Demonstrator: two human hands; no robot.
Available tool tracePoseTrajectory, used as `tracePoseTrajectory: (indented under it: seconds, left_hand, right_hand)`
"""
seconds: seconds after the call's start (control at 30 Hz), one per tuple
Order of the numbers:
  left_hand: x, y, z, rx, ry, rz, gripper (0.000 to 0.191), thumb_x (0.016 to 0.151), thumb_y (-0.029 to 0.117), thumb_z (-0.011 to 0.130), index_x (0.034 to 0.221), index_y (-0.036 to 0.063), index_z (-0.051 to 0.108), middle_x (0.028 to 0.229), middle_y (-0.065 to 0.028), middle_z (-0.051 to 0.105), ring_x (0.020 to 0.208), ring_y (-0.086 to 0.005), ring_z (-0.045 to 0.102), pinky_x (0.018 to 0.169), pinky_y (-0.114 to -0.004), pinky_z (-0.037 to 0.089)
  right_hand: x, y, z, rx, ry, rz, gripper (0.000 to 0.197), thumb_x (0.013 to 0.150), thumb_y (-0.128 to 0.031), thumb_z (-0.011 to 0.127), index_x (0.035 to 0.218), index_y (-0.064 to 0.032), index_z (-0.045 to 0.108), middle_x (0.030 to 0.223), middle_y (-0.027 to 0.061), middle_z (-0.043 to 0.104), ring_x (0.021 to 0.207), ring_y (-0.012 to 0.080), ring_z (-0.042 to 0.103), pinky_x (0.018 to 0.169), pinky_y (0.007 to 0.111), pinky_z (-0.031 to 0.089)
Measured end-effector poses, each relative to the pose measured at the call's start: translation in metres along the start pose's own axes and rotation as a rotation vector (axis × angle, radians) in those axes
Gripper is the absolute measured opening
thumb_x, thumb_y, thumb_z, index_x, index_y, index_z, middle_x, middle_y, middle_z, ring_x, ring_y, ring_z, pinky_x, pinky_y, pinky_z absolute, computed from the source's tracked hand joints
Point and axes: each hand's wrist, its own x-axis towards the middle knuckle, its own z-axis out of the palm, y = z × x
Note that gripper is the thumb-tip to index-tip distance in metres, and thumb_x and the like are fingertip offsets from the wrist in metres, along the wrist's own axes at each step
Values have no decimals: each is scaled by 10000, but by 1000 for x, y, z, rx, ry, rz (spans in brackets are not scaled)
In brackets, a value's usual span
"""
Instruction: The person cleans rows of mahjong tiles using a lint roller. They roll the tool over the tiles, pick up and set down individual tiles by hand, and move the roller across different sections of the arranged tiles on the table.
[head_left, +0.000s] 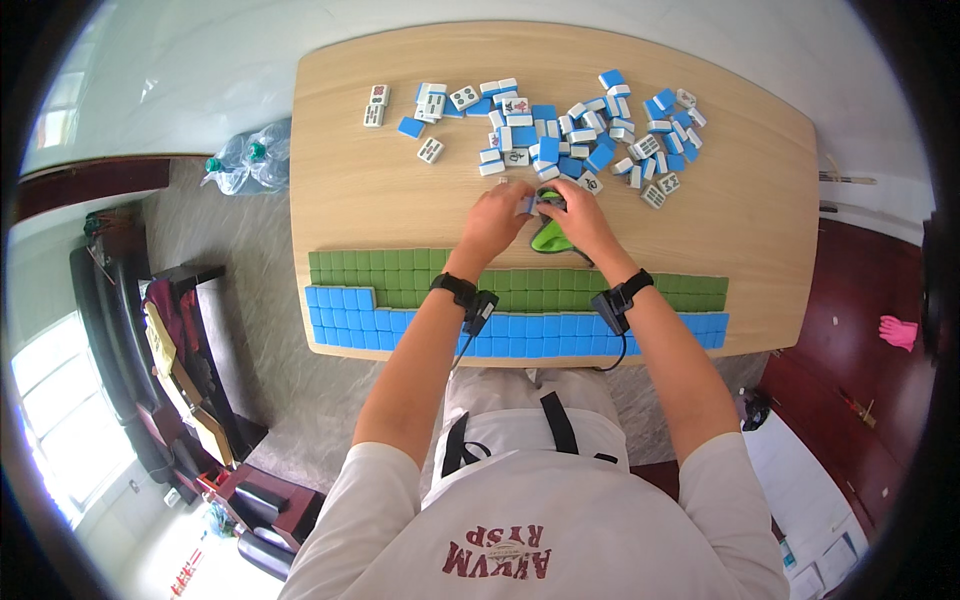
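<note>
Over the middle of the table, my left hand (491, 217) holds a blue-and-white mahjong tile (528, 205) between thumb and fingers. Close beside it, my right hand (581, 217) grips a green cloth with dark grey edging (551, 238), whose lower part hangs down onto the table. The tile and the bunched cloth are near each other; whether they touch is hard to tell. Just beyond my hands lies a loose heap of blue-backed mahjong tiles (547, 150), some face up. Nearer to me, under my forearms, run rows of green-backed tiles (540, 291) and blue-backed tiles (390, 321).
The wooden table (345, 202) has a rounded edge against a pale wall. Bagged plastic bottles (259, 157) stand on the floor to the left. A pink glove (898, 332) lies on a dark red surface at the right. Each wrist wears a strapped device with a cable.
</note>
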Motion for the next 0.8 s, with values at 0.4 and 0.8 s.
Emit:
tracePoseTrajectory:
  seconds: [0.4,0.8]
  left_hand:
    - [6,-4,4,70,-83,-47,371,753,180,746,1033,99,516,986,-90,667,924,-335,635,747,-440,514]
    - [6,-9,8,177,-76,26,374,754,185,737,1023,99,491,943,-83,661,890,-329,642,726,-444,520]
  right_hand:
    - [12,2,14,-188,-37,95,381,809,-184,727,1063,45,561,922,256,647,890,432,613,724,441,488]
    - [11,4,14,-195,-5,66,276,807,-152,712,973,36,595,867,269,635,845,443,598,691,466,470]
